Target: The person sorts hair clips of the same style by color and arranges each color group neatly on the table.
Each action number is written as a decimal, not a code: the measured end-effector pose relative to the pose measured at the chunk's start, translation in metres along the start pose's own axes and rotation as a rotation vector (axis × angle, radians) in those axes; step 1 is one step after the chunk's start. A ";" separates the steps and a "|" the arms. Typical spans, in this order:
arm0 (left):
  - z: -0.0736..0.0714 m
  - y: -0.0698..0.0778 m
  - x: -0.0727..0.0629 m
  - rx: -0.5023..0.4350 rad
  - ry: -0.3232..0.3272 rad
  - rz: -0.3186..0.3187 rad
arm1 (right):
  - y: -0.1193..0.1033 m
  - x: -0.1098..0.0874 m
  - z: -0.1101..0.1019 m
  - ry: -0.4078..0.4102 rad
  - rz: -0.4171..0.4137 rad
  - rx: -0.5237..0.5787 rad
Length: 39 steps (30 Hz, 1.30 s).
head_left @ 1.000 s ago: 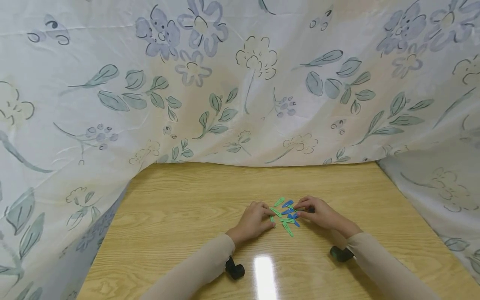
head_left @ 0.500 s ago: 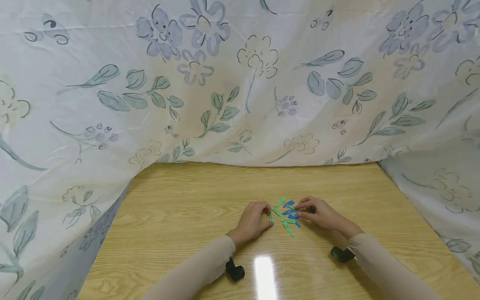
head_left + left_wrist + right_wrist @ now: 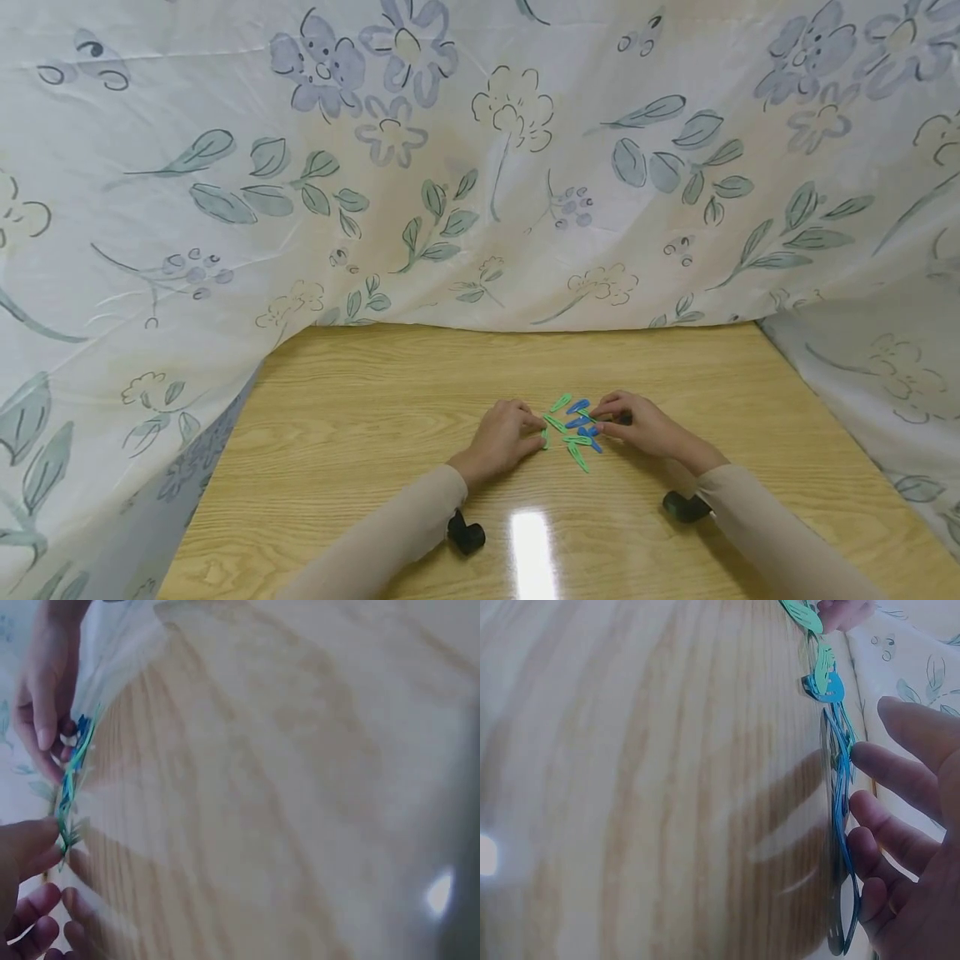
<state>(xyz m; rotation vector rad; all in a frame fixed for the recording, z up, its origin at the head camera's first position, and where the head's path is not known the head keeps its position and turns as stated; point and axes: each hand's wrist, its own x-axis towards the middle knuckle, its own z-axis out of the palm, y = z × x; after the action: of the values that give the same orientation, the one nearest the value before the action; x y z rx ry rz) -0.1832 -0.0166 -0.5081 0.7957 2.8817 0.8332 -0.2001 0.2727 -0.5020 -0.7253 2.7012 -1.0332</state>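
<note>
Several green and blue snap hair clips lie in a loose group on the table in the head view. At the group's left side my left hand (image 3: 498, 442) has its thumb and index fingertip on a green hair clip (image 3: 546, 439), which it appears to pinch. My right hand (image 3: 637, 425) is at the right side, its fingers loosely bent and spread, the fingertips touching or close beside a blue hair clip (image 3: 841, 817). Between the hands lie another blue hair clip (image 3: 578, 407) and a green hair clip (image 3: 577, 457). Some clips overlap.
The wood-grain table (image 3: 360, 400) extends around both hands. A floral cloth (image 3: 450, 208) hangs behind it and along both sides. Black wrist cameras, one being the left camera (image 3: 467, 533), sit below the sleeves. A bright reflection lies on the near tabletop.
My left hand's fingers have shifted slightly around the leftmost green hair clip, the fingertips now closer together. My right hand stays almost still, and the other clips keep their places.
</note>
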 end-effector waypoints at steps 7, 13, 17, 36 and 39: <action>-0.005 -0.001 0.001 0.027 -0.044 0.029 | -0.001 -0.001 0.000 0.000 -0.003 -0.002; -0.008 -0.001 -0.001 0.043 -0.032 0.043 | -0.002 -0.001 -0.002 -0.010 0.001 0.010; -0.010 -0.001 -0.003 0.064 -0.012 0.050 | -0.002 -0.001 -0.003 -0.011 0.000 0.011; -0.022 -0.026 -0.010 0.006 0.041 0.040 | 0.003 0.001 0.001 0.024 -0.033 0.023; -0.021 -0.027 -0.009 0.009 0.035 0.039 | 0.004 0.002 0.002 0.019 -0.016 0.026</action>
<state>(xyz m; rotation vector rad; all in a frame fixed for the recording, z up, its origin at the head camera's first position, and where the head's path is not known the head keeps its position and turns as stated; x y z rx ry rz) -0.1913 -0.0512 -0.5047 0.8501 2.9108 0.8471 -0.2029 0.2730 -0.5058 -0.7382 2.6965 -1.0820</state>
